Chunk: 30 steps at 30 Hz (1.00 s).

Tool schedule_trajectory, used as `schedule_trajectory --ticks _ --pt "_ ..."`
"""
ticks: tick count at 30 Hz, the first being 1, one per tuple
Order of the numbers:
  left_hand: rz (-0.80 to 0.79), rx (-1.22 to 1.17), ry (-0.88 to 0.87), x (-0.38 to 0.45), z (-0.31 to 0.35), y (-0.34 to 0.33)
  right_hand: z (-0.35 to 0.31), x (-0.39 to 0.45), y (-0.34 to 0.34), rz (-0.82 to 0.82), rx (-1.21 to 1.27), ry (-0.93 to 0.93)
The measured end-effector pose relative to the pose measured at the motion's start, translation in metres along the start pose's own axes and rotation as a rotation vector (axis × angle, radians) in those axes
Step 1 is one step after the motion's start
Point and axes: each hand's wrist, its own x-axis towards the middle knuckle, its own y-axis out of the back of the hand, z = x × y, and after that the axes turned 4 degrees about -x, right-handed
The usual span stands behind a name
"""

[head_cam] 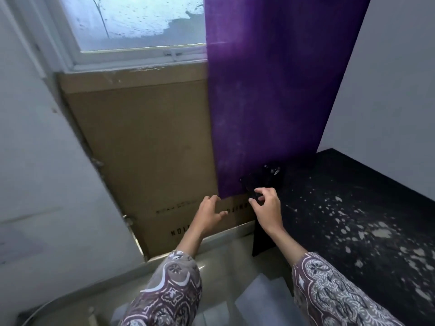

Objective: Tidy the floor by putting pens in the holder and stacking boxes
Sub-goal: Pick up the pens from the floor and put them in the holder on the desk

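Both hands reach toward the middle of the frame. The right hand (266, 203) hovers with fingers loosely curled, holding nothing, just at a dark holder (261, 182) that stands at the near corner of the black tabletop (353, 208), below the hem of the purple curtain (266, 90). The left hand (210, 211) is spread and empty in front of the flat cardboard box (150, 142) leaning under the window. The holder step looks to be in hand; next, the right hand must close round the holder. Pens there are too blurred to confirm.
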Motion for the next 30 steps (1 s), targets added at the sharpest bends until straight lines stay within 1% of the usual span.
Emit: schedule_trajectory --ticks 4,6,10,17,20,22,24,28,30 --pt "0.031 0.034 0.056 -0.077 -0.034 0.040 -0.038 -0.072 -0.014 -0.036 0.029 0.035" --pt "0.057 0.024 0.096 -0.114 -0.051 0.055 -0.054 -0.105 -0.022 -0.080 0.034 0.050" --pt "0.099 -0.013 0.166 -0.178 -0.078 0.077 -0.079 -0.156 -0.040 -0.189 0.047 0.085" --pt "0.186 -0.073 0.346 -0.281 -0.126 0.105 -0.110 -0.242 -0.084 -0.426 0.026 0.187" --pt "0.238 -0.100 0.428 -0.323 -0.150 0.112 -0.118 -0.277 -0.102 -0.512 0.007 0.209" --pt "0.231 -0.106 0.464 -0.344 -0.159 0.111 -0.116 -0.294 -0.105 -0.541 -0.007 0.210" --pt "0.272 -0.143 0.570 -0.390 -0.187 0.107 -0.120 -0.331 -0.126 -0.653 -0.015 0.227" --pt "0.292 -0.216 0.631 -0.428 -0.204 0.093 -0.113 -0.362 -0.136 -0.689 -0.007 0.239" --pt "0.279 -0.216 0.704 -0.458 -0.219 0.083 -0.103 -0.393 -0.149 -0.768 -0.037 0.231"
